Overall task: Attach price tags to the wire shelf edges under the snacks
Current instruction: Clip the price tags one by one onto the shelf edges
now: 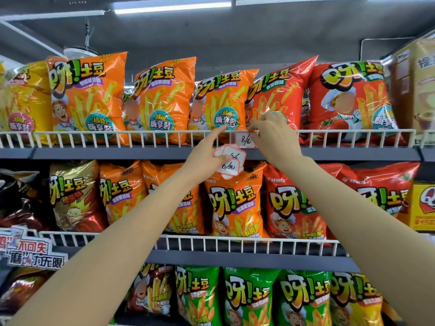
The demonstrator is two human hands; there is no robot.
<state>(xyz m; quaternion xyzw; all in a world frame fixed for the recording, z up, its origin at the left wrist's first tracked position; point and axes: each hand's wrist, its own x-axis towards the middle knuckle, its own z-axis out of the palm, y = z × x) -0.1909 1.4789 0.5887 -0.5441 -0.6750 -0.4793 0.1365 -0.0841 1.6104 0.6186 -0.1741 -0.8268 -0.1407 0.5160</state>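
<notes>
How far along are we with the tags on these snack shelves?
One tag sits on the top rail, right hand at it. Left hand holds the spare tags, forefinger out. The middle rail shows no tags, so most remains.

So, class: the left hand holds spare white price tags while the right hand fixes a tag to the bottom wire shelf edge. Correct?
Not quite. In the head view the right hand fixes the white red-bordered price tag to the top white wire shelf edge, not the bottom. The left hand does hold the spare white tags.

The right hand [270,132] hides the price tag's [244,140] right end.
</notes>
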